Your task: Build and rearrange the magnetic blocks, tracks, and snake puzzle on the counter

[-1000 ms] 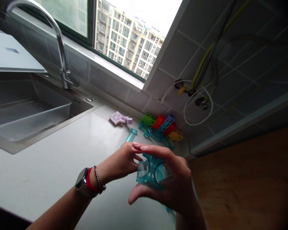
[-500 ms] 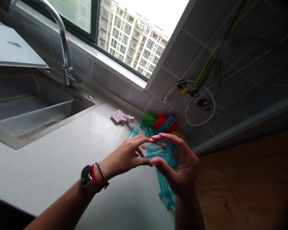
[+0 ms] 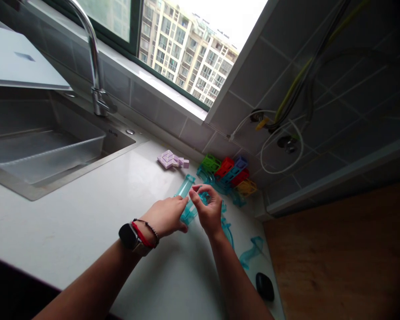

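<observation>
My left hand, with a watch and red band on its wrist, rests low on the white counter, fingers closed against a clear teal track piece. My right hand pinches the same teal piece from the other side. A straight teal channel lies just beyond the fingers. More teal curved pieces lie to the right of my right forearm.
Colourful open blocks, green, red, blue and orange, sit against the tiled wall, with a lilac piece to their left. A sink with a clear tub and a tap is at left. A small black object lies near the counter's edge.
Both hands have moved away from me and down to the counter with the teal piece. The right hand went from an open cradle to a pinch. The camera tilted slightly.
</observation>
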### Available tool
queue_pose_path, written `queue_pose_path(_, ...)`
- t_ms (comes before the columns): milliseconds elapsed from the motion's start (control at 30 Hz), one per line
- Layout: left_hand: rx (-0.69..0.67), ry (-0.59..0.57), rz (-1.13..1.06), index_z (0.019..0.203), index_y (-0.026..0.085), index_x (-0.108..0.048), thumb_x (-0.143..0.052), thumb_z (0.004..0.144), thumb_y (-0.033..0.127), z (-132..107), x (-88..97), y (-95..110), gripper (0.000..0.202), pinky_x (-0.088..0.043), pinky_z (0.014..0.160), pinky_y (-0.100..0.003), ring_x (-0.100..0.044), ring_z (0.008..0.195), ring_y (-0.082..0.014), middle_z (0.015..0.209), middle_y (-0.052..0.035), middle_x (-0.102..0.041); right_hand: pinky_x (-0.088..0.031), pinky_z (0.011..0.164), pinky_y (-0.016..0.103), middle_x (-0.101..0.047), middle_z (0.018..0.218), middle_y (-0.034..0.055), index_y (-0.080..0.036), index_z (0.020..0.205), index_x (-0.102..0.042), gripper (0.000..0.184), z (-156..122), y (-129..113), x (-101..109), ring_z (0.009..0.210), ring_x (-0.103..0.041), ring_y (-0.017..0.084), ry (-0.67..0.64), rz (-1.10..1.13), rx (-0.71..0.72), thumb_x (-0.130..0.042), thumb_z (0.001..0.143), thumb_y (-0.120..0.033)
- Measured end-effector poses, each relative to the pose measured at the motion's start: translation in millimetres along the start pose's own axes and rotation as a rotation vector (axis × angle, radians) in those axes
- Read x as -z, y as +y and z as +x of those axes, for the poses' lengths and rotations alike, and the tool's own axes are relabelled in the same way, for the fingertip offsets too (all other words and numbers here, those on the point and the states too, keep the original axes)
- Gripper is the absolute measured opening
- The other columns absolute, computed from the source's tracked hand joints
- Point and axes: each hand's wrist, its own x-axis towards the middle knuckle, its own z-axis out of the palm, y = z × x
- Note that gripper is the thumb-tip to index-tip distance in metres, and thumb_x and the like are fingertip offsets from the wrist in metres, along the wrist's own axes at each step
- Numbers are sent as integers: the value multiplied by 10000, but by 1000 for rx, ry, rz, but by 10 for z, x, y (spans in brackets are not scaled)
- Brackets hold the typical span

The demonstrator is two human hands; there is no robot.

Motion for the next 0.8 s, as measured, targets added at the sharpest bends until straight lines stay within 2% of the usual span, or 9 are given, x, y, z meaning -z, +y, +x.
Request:
queue_pose_path(133,-29,52,12,1209,191,-628,-809,792,336,16,-21,-33,477,-556,884,-406,-700,1088,-344,1166,-135,-723,-513,899,361,-679,946,39,-209,770,-594,214,-34,37,-43,943,-667,203,23,-26,70,-733,870,-337)
queue_pose_path(300,-8,78,59,1131,191,-679,-694,868,256,29,-38,-56,271,-568,791,-411,-729,985,-350,1054,-145,-753,-494,895,361,-623,936,35,-207,725,-564,226,-92,95,-77,968,-644,205,92,-92,184,-702,888,-282)
queue_pose_path(433,-11,57,35,1084,215,-709,-639,863,183,22,-50,-62,235,-567,753,-397,-743,940,-332,1039,-132,-759,-486,865,359,-617,917,31,-210,708,-557,230,-107,117,-91,930,-630,201,126,-115,218,-691,890,-256)
queue_pose_path(600,38,56,29,979,225,-747,-551,911,195,21,-25,-55,210,-554,668,-382,-748,800,-317,910,-132,-751,-494,876,376,-635,920,37,-213,751,-578,191,-117,102,-97,944,-634,213,132,-121,224,-694,891,-272)
queue_pose_path(667,42,93,6,969,208,-747,-527,942,235,20,3,-38,224,-557,673,-385,-743,796,-315,891,-138,-745,-504,888,385,-647,928,39,-211,788,-610,163,-125,88,-92,957,-642,218,91,-125,210,-699,892,-300)
queue_pose_path(733,13,171,-52,976,198,-743,-534,960,282,19,36,-15,226,-567,728,-387,-738,872,-311,944,-138,-744,-527,873,384,-660,956,42,-212,907,-653,135,-126,62,-74,940,-657,216,47,-100,171,-703,892,-337)
queue_pose_path(800,-80,286,-166,995,208,-737,-570,959,307,16,72,10,197,-566,832,-383,-715,1007,-295,1090,-124,-732,-552,862,391,-673,1001,49,-220,1073,-648,250,-108,13,-33,918,-676,213,49,-48,130,-710,888,-375)
